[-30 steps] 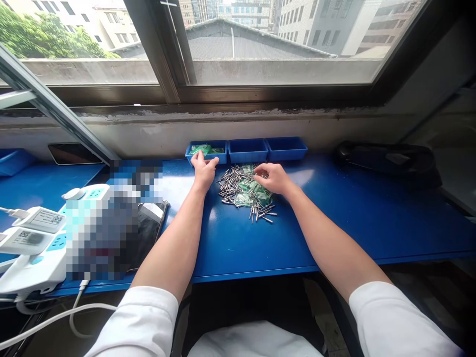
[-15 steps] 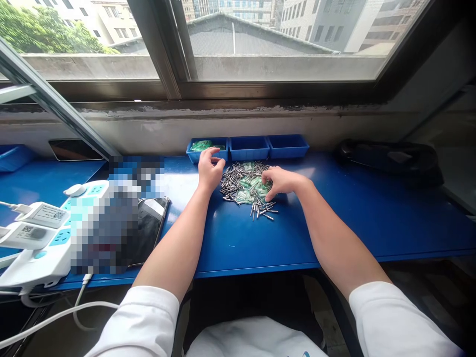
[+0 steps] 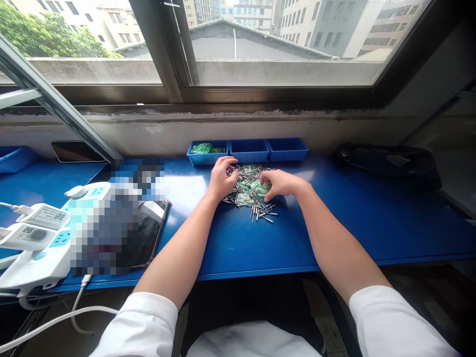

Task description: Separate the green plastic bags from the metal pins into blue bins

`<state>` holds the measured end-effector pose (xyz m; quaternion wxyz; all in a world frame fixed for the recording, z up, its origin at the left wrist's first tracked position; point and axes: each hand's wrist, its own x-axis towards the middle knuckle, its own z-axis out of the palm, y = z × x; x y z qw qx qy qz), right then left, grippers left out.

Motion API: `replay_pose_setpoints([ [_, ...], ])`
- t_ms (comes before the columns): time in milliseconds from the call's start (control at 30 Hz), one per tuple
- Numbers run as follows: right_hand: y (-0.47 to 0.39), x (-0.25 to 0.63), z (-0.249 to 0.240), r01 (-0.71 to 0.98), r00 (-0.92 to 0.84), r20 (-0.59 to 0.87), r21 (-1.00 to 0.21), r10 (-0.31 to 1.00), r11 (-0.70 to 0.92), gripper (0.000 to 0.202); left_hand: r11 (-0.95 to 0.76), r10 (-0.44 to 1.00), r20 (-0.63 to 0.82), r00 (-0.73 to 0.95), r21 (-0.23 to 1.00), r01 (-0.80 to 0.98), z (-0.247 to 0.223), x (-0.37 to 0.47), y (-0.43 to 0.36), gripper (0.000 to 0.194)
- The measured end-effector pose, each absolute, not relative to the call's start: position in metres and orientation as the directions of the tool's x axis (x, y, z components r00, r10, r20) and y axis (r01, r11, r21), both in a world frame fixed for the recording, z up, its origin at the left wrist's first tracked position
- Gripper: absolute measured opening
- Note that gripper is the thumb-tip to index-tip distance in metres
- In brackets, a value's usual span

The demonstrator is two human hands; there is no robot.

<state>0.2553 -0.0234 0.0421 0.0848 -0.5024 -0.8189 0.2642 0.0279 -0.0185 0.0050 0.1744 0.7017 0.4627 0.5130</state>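
A pile of silver blind rivets (image 3: 265,213) lies on the blue table, with small clear-green plastic packets (image 3: 245,198) mixed among them. My left hand (image 3: 223,179) is over the left side of the pile, its fingers curved and apart from the thumb, with nothing visible in it. At the pile's right side is my right hand (image 3: 278,182), thumb and fingers apart around the green packets; whether it touches one is not clear. Behind the pile, the left blue bin (image 3: 208,158) contains more green packets.
Two more blue bins, a middle one (image 3: 249,154) and a right one (image 3: 288,149), stand joined in the row. A white power strip (image 3: 44,265) with plugs and a dark phone (image 3: 150,230) lie at left. A black bag (image 3: 390,166) rests at back right.
My left hand has moved right, from in front of the left bin to over the pile's left part. My right hand has barely moved.
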Motion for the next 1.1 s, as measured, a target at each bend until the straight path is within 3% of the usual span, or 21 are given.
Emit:
replay_pose_setpoints([
  [167,-0.023,0.256,0.047,0.654,-0.501,-0.076,-0.685,0.862,0.32,0.024,-0.517,0.839,0.536,0.097,0.729,0.448,0.007,0.028,-0.02,0.025],
  [300,-0.024,0.254,0.046,0.397,-0.434,0.002,-0.897,0.901,0.193,0.029,-0.523,0.85,0.489,0.197,0.736,0.43,0.01,0.03,-0.025,0.029],
  [433,-0.023,0.245,0.038,0.167,-0.288,0.024,-0.983,0.957,0.075,0.039,-0.541,0.841,0.451,0.299,0.717,0.44,0.012,0.034,-0.029,0.029],
  [600,-0.022,0.231,0.027,0.055,-0.267,0.085,-0.993,0.96,0.103,0.044,-0.555,0.83,0.508,0.229,0.715,0.426,0.007,0.036,-0.026,0.02],
  [767,-0.023,0.225,0.024,0.047,-0.227,0.296,-0.948,0.928,0.314,0.022,-0.6,0.79,0.602,0.116,0.72,0.347,0.003,0.034,-0.021,0.007],
  [867,-0.023,0.226,0.024,0.119,-0.225,0.358,-0.913,0.906,0.39,0.01,-0.621,0.771,0.63,0.091,0.712,0.329,0.004,0.034,-0.022,0.012],
  [1100,-0.024,0.229,0.024,0.169,-0.225,0.422,-0.871,0.878,0.461,0.006,-0.65,0.742,0.659,0.122,0.664,0.369,0.008,0.035,-0.027,0.022],
])
